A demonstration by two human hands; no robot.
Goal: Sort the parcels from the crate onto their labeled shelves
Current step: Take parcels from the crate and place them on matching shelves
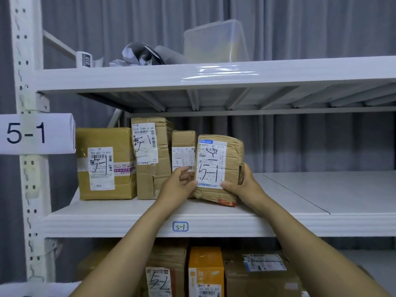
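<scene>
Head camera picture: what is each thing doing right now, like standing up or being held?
Crumpled parcel: upright on the 5-1 shelf, held on both sides.
Left hand: grips the parcel's left edge.
Right hand: grips its right side.
Tall box: standing upright.
Big box: sitting flat, untouched.
Plastic tub: tilted on the top shelf.
Grey bag: crumpled.

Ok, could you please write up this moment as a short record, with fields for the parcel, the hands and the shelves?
held parcel: crumpled brown parcel, upright, label handwritten 5-1
left hand: left hand grips its left edge
right hand: right hand grips its right side
shelf: middle shelf; its edge tag reads 5-1
neighbours: three cardboard boxes stand to the parcel's left
below: box marked 5-2 beside an orange box
</scene>
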